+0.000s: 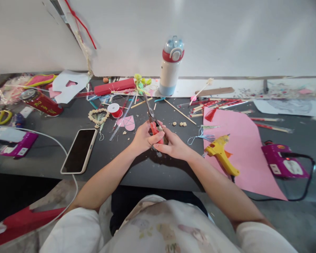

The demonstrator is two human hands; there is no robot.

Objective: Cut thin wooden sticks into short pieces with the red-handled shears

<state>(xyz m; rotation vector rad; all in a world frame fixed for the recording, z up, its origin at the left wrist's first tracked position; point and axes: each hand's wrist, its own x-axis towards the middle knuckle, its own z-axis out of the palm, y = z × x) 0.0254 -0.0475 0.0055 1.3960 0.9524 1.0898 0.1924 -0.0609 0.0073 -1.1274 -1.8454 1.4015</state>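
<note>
Over the middle of the dark tabletop, my two hands meet around a pair of red-handled scissors. The dark metal blades point away from me and look close together. My left hand is closed on the handles, its thumb lying across them. From the other side my right hand wraps the handles too, fingers curled; whether it holds anything else is hidden. Left of the hands lie a heart-shaped beaded wreath, a red ribbon spool and a pink paper heart. Small beige pieces lie beyond my right hand.
A phone and a red can are at left. A water bottle stands against the partition. On the right, a yellow glue gun rests on pink paper, beside a purple power strip with a cable.
</note>
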